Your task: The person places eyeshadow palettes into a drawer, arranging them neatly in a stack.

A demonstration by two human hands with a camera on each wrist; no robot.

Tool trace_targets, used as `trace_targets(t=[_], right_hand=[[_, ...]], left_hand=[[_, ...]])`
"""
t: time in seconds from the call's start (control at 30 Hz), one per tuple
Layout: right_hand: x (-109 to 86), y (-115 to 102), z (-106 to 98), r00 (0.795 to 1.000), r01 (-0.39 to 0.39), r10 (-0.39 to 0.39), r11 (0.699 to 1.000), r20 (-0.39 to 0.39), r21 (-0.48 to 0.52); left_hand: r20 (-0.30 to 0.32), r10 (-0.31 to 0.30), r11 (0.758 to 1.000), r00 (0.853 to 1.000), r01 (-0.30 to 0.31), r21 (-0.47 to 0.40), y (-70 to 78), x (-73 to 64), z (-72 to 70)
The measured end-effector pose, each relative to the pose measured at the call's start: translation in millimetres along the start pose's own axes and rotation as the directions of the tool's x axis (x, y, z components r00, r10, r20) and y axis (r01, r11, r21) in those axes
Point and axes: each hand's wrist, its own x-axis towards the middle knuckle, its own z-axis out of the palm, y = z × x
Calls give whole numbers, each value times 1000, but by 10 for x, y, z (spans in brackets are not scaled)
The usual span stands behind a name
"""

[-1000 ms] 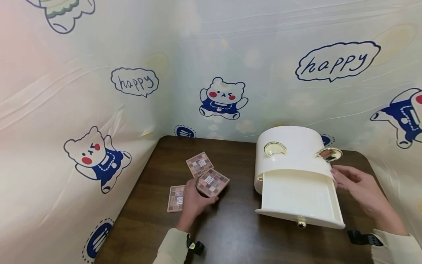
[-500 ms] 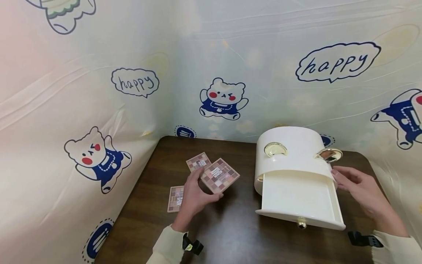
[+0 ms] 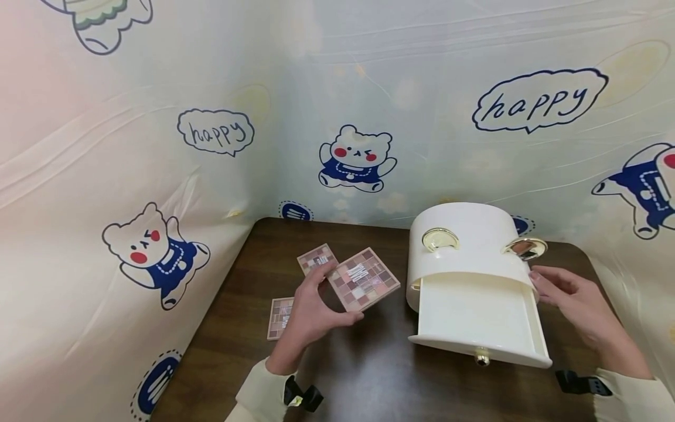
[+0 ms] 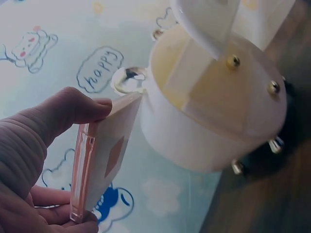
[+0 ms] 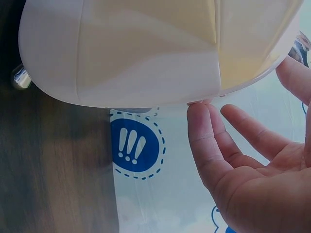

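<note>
My left hand [image 3: 308, 316] holds a square eyeshadow palette [image 3: 364, 278] by its edges, thumb on one side and fingers on the other. The left wrist view shows that palette [image 4: 109, 150] tilted and raised, its pale underside visible. Two more palettes lie on the table: one [image 3: 315, 257] partly behind the held one, the other [image 3: 279, 316] partly covered by my left hand. On the right, a white rounded storage box [image 3: 464, 234] has its drawer [image 3: 477, 310] pulled out. The fingertips of my right hand [image 3: 580, 302] touch the box's right side, fingers fairly straight.
Two gold handles [image 3: 440, 239] stick out from the upper box, and a gold knob [image 3: 481, 356] from the drawer front. Everything stands on a dark wooden table [image 3: 369, 375]. A printed curtain [image 3: 448, 117] surrounds its back and sides.
My left hand has lifted the palette off the table and moved it right, towards the box. The right hand and the drawer have stayed where they were.
</note>
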Motion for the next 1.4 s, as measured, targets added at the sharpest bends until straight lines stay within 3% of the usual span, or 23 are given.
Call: trace_targets(t=[0.3,0.5,0.67,0.9,1.4], right_hand=[[-5,5,-15,1000,-5,5,1000,-2,-1],[-4,6,-5,1000,12,-12,1000,2,13],[-3,-1,-3,1000,17,-17,1000,-3,9],[2,-2,1,1000,12,-12,1000,1,14],[2,5,-5,1000,17,-17,1000,-2,18]], left_hand=[[96,50,995,994,-41,-95,263,19,-31],[164,92,984,982,-64,-169,374,40,1],[233,147,976,961,-103,-192,473,56,51],[305,242,956,921,-173,-237,596,115,123],[441,246,953,863,-132,-273,754,224,432]])
